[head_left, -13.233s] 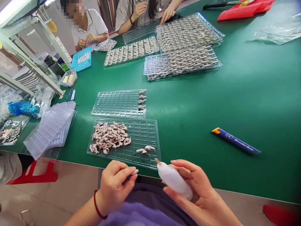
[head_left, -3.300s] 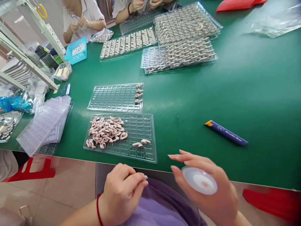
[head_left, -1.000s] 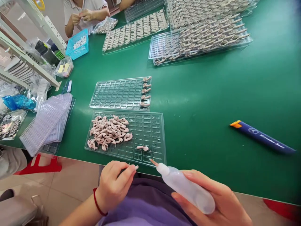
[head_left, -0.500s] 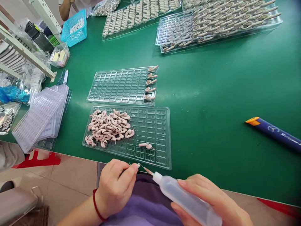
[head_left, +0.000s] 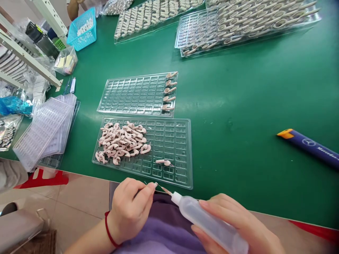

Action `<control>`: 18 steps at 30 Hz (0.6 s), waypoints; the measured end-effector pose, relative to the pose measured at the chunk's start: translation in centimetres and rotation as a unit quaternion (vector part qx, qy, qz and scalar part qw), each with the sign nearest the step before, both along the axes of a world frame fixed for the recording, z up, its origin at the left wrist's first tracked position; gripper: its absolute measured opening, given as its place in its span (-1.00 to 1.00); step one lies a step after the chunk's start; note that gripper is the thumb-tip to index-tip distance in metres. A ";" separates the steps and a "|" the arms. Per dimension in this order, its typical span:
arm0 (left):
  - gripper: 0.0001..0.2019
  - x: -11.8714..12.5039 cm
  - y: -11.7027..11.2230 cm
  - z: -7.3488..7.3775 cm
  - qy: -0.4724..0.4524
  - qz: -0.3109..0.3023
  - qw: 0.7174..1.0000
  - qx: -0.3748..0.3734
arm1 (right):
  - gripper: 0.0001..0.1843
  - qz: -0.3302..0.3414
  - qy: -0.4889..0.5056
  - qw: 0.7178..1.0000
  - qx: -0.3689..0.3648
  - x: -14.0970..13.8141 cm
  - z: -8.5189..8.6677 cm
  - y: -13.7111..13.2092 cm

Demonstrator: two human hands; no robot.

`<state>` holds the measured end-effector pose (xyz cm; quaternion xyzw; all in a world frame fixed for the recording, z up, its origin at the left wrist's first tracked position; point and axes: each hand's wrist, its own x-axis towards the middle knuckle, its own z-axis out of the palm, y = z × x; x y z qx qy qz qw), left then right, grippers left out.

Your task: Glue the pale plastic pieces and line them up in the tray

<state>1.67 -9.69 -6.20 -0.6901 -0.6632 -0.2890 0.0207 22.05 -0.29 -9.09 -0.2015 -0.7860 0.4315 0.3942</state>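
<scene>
My left hand [head_left: 131, 208] is closed in a pinch on a small pale pink earbud shell [head_left: 155, 184], mostly covered by the fingertips. A thin wire sticks out beside it. My right hand [head_left: 235, 220] grips a translucent squeeze bottle [head_left: 202, 218], tilted so its thin nozzle points at the shell; whether they touch is too small to tell. Just beyond the hands, a clear tray [head_left: 181, 141] carries a heap of similar shells [head_left: 122, 143] on its left and a single shell [head_left: 164, 162] nearer the right.
Behind lies another clear tray [head_left: 132, 95] with a column of shells [head_left: 166, 90] along its right edge. Filled trays [head_left: 159, 16] stand at the back. Stacked trays [head_left: 45, 127] and a blue basket [head_left: 82, 30] are at left, a dark blue Mercedes-printed object [head_left: 309, 143] at right.
The view has shifted slightly, so the trays sit a little higher in it. Both hands keep nearly the same pose, with the bottle's nozzle still at the shell.
</scene>
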 end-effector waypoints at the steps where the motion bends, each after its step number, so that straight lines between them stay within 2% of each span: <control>1: -0.76 0.0 0.0 0.0 0.000 -0.001 1.000 0.001 | -0.45 0.001 -0.003 1.000 0.003 0.0 0.0 0.0; 8: -0.76 0.0 0.1 0.2 0.002 -0.004 1.000 0.003 | -0.54 -0.009 -0.007 0.999 0.034 0.0 -0.2 0.0; 15: -0.75 -0.1 0.1 0.1 0.005 0.001 1.000 0.000 | -0.50 -0.010 -0.004 1.000 0.020 0.1 -0.1 0.1; 18: -0.78 -0.1 0.1 0.2 -0.002 0.009 1.000 0.005 | -0.49 -0.009 0.006 1.000 -0.009 0.8 -0.2 0.0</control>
